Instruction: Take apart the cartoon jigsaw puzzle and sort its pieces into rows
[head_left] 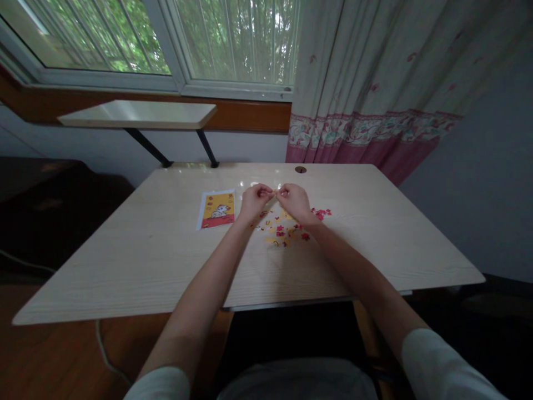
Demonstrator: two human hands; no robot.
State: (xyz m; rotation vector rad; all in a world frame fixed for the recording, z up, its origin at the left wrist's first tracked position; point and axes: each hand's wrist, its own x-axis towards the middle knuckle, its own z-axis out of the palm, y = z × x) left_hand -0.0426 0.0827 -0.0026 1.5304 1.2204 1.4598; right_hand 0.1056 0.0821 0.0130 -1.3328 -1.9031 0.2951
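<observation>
My left hand (254, 201) and my right hand (295, 201) meet over the far middle of the table, fingertips nearly touching. Both are closed in a pinch on a tiny yellowish jigsaw piece (274, 192), mostly covered by the fingers. Whether it is one piece or two joined cannot be made out. Below the hands lie several loose jigsaw pieces, among them yellow pieces (272, 240) and red pieces (305, 236). A cluster of red pieces (322, 213) sits just beyond my right wrist. Left of my left hand lies a picture sheet (219, 210) with a white animal on yellow and red.
The pale wooden table (137, 250) has a round cable hole (300, 169) near its back edge. A raised shelf (141, 115) on dark legs stands at the back left. Behind are a window (237, 44) and a patterned curtain (366, 83).
</observation>
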